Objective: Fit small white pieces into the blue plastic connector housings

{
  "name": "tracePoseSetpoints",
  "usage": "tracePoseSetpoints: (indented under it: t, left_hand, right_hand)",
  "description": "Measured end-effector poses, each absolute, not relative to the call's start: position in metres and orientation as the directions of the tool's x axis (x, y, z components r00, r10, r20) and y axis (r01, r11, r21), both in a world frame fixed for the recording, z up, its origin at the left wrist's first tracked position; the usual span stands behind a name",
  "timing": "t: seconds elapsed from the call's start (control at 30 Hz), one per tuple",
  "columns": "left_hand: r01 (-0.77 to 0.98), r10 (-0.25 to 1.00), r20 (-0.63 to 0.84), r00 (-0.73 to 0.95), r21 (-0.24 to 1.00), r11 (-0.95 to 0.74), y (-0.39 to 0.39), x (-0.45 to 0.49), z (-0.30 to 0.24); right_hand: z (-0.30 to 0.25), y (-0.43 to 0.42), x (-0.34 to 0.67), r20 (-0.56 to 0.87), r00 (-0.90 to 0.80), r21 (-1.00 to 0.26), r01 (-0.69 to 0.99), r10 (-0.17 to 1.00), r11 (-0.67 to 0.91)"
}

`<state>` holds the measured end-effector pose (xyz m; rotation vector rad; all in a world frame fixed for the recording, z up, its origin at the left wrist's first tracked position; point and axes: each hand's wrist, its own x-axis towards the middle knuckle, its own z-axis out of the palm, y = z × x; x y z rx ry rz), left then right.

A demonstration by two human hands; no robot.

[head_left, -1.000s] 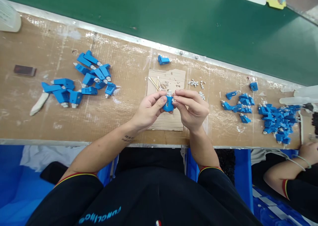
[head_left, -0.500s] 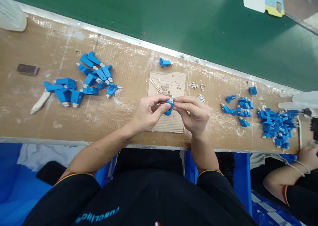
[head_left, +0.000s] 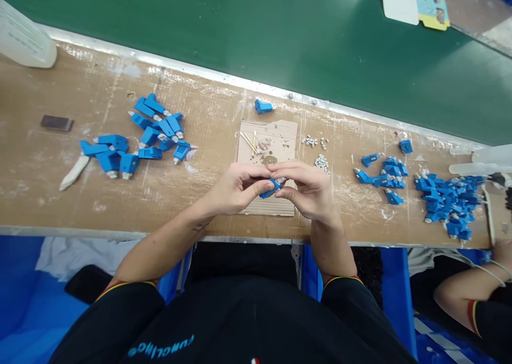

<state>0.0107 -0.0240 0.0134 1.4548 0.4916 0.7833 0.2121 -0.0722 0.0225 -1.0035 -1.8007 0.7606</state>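
Between my two hands is a small blue plastic part [head_left: 269,189] with a grey-white tip, tilted toward the right. My left hand [head_left: 242,189] is closed on its left side, thumb on top. The fingers of my right hand [head_left: 306,188] close around the tip end, partly covering it. Below them lies a piece of corrugated cardboard [head_left: 268,208] with stains on it and several thin sticks [head_left: 248,142]. Just right of the cardboard sit small grey-white pieces [head_left: 321,163] in little heaps. A single blue part [head_left: 263,107] rests beyond the cardboard.
Blue parts [head_left: 150,153] lie in a group at left, near a white tapered object [head_left: 74,173] and a dark block [head_left: 56,123]. A larger blue pile [head_left: 450,201] is at right. Bottles [head_left: 28,38] stand at left. A co-worker's arm [head_left: 460,292] shows at lower right.
The blue part has turned from near upright to tilted, its tip now pointing right. My right hand's fingers have shifted over and around it. The view has moved slightly.
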Motion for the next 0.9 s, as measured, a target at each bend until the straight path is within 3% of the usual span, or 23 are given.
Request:
tracePoseSetpoints:
  t: [0.1,0.23,0.37,0.47,0.53,0.57,0.63,0.7,0.8,0.9]
  left_hand:
    - [-0.277,0.786,0.117,0.607,0.958,0.071,-0.025,0.012,0.010]
    - [-0.442,0.802,0.091,0.591,0.868,0.227,-0.030,0.017,0.007]
    - [-0.397,0.746,0.107,0.658,0.891,0.222,-0.030,0.020,0.006]
    - [-0.168,0.860,0.192,0.473,0.978,-0.126,-0.010,-0.002,0.005]
    - [0.189,0.931,0.332,0.155,0.915,-0.357,0.012,-0.031,0.004]
    - [0.375,0.920,0.392,-0.007,0.854,-0.361,0.023,-0.048,0.004]
    - [0.624,0.901,0.398,-0.173,0.752,-0.212,0.040,-0.081,0.008]
    - [0.728,0.963,0.246,-0.114,0.680,-0.088,0.046,-0.106,0.015]
    - [0.791,0.995,-0.036,0.098,0.609,-0.056,0.043,-0.124,0.023]
    - [0.888,0.995,-0.096,0.026,0.459,0.021,0.046,-0.134,0.015]
  right_hand:
    - [0.024,-0.073,0.209,0.442,-0.241,-0.802,0.325,0.864,0.501]
    - [0.021,-0.075,0.203,0.533,-0.204,-0.793,0.218,0.821,0.569]
    - [0.018,-0.075,0.196,0.581,-0.128,-0.769,0.237,0.804,0.593]
    - [0.017,-0.072,0.205,0.577,-0.071,-0.781,0.246,0.814,0.575]
    - [0.014,-0.068,0.227,0.577,0.027,-0.788,0.279,0.816,0.548]
    - [0.011,-0.065,0.241,0.582,0.105,-0.787,0.321,0.807,0.526]
    - [0.004,-0.058,0.275,0.578,0.298,-0.785,0.458,0.759,0.418]
    - [-0.003,-0.053,0.306,0.533,0.459,-0.773,0.606,0.711,0.188]
    - [-0.011,-0.050,0.339,0.344,0.544,-0.665,0.717,0.765,-0.211]
    - [-0.016,-0.053,0.362,0.252,0.586,-0.531,0.749,0.770,-0.397]
